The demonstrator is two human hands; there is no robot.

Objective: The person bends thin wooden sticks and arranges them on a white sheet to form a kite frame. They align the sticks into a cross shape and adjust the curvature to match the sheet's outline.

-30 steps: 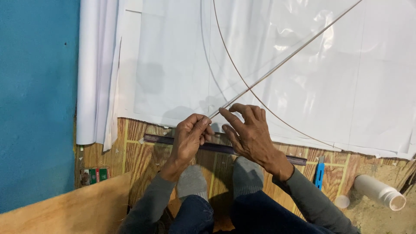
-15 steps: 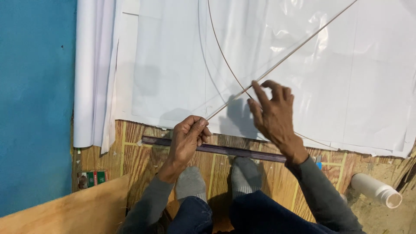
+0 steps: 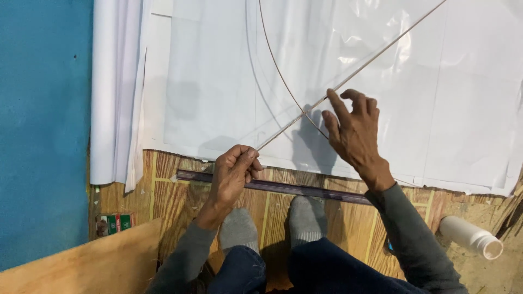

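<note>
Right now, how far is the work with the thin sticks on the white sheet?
Done: the white sheet lies spread flat, and a curved stick already crosses the straight stick on it. In hand: the left hand pinches the straight stick's lower end, while the right hand touches it near the crossing. Left: no binding or tape shows at the crossing, and the white bottle lies untouched.

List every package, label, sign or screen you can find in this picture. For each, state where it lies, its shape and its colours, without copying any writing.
Small flat packet: on the floor at lower left, beside the plywood board; rectangular, green with red and white.
White plastic bottle: lying on its side at lower right; cylindrical, no label showing.
No signs or screens in view.
</note>
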